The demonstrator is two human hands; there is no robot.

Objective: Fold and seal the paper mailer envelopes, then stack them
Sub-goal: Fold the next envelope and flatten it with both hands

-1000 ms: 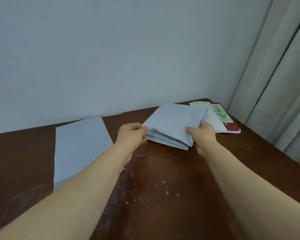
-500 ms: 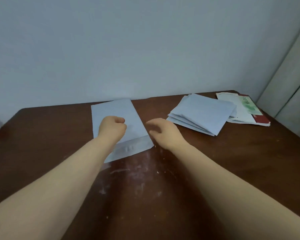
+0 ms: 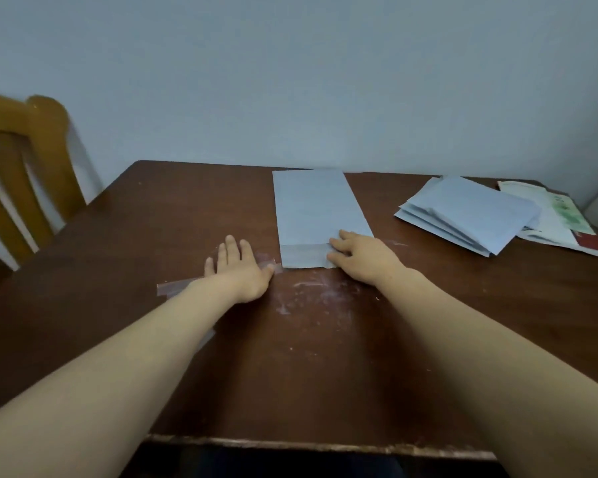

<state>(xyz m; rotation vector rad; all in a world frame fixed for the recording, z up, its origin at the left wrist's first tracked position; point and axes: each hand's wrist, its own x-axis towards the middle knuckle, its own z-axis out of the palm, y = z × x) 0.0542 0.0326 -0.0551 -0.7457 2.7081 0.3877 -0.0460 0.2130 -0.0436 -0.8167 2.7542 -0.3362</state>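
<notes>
A flat pale blue mailer envelope (image 3: 316, 208) lies lengthwise at the middle of the brown table (image 3: 290, 357), its flap band at the near end. My right hand (image 3: 363, 257) rests on the near right corner of that flap, fingertips pressing on the paper. My left hand (image 3: 237, 270) lies flat on the table just left of the envelope, fingers straight and spread, on top of a thin clear strip (image 3: 173, 289) that runs out to the left. A stack of folded blue mailers (image 3: 470, 215) sits at the back right.
White printed papers with a red corner (image 3: 560, 222) lie beyond the stack at the far right corner. A wooden chair (image 3: 18, 160) stands at the table's left side. The wall runs along the back edge. White scuffs mark the wood near my hands.
Both hands left the folded stack and came to the flat envelope. The left fist has opened flat onto the clear strip; the right hand has settled on the flap corner. The view swung left.
</notes>
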